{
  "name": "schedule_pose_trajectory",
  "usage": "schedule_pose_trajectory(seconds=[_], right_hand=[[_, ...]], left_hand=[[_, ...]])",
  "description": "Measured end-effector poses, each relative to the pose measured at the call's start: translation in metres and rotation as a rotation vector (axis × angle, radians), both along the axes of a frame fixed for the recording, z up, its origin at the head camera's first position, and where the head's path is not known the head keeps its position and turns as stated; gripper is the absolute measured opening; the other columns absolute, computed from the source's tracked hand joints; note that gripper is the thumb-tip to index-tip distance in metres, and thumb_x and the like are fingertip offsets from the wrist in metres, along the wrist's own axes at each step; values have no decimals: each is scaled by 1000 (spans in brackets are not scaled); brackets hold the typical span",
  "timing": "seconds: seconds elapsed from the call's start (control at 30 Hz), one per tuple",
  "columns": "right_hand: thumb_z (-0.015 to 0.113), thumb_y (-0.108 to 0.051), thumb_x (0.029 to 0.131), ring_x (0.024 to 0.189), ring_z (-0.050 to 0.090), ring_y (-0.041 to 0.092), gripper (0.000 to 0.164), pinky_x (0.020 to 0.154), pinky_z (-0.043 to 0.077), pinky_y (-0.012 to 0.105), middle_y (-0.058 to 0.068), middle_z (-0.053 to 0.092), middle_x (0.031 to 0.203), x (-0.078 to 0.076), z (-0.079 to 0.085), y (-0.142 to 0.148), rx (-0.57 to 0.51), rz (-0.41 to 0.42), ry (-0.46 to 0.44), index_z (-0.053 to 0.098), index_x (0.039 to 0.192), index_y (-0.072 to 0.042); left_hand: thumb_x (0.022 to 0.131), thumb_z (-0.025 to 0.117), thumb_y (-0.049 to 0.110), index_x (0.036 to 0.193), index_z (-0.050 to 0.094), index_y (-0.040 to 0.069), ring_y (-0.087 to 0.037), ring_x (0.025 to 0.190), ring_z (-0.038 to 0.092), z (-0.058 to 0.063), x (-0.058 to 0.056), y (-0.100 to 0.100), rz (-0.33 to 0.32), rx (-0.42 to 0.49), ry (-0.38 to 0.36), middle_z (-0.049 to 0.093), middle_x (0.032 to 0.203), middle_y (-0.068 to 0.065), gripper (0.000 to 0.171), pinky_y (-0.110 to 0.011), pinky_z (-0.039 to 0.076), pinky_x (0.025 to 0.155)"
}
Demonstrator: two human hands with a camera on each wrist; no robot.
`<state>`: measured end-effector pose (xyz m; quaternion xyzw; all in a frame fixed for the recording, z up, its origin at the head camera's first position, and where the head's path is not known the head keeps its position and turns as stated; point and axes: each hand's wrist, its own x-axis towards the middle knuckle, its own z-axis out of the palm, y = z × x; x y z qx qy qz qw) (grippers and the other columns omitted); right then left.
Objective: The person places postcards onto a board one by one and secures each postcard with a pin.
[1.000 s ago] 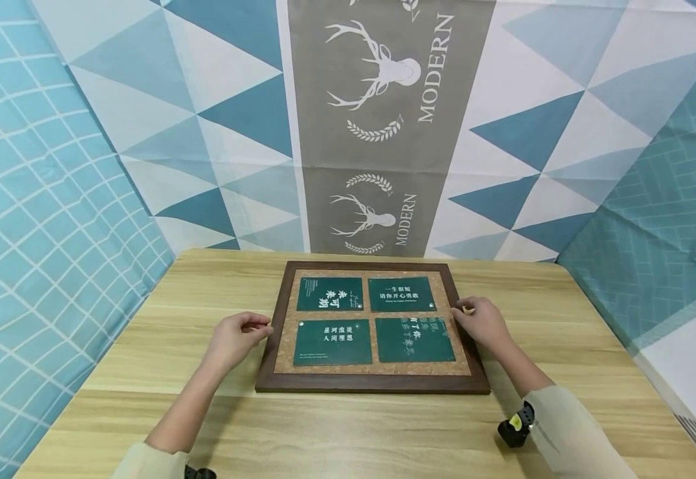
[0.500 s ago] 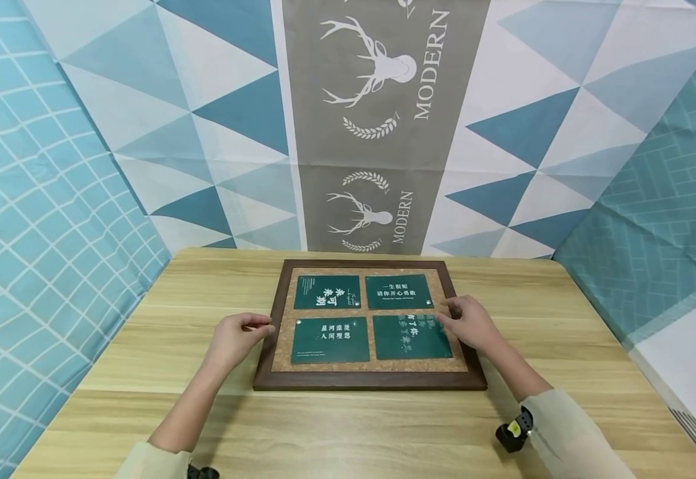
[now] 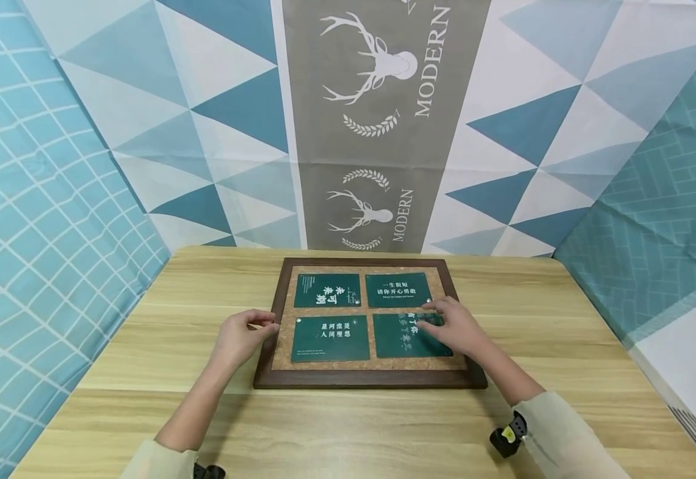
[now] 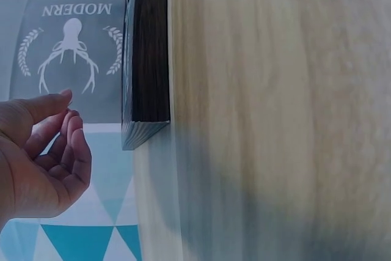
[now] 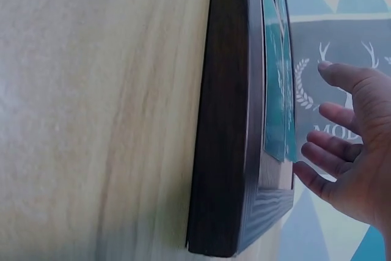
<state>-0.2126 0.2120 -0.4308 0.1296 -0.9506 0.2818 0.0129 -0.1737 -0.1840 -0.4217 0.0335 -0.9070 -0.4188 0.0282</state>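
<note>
A cork board [image 3: 321,366] in a dark wooden frame lies flat on the table, bearing several green cards with white lettering. My right hand [image 3: 457,327] hovers over the lower right card [image 3: 392,342], its fingers spread and bent with nothing visible between them; the right wrist view shows this hand [image 5: 360,142] apart from the board. Small shiny pins dot the card corners. By the frame's left edge is my left hand [image 3: 241,339], thumb and forefinger tips together. In the left wrist view that hand [image 4: 46,157] pinches something tiny and pale, too small to make out.
The wooden table [image 3: 348,432] reaches back to a patterned cloth wall [image 3: 234,133] with deer prints. Blue tiled cloth [image 3: 36,199] hangs at the left and teal cloth [image 3: 671,233] at the right. A black wrist camera [image 3: 506,439] sits on the right forearm.
My right hand has moved left from the frame's right edge to above the lower right card, its fingers spreading. The left hand has stayed nearly still by the left edge.
</note>
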Motion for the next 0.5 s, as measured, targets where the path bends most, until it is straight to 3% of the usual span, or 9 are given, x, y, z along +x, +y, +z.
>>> schedule_pose_trajectory(seconds=[0.5], right_hand=[[70,-37,82,113,53,33,49,94,45,52,14,56,120,2,-6,-9,62,69,-6,62,120,-7]], left_hand=[[85,68,18,102,70,3,-21,84,62,-2,-2,9,-2,24,12,68,95,-9,22,-23,49,62]])
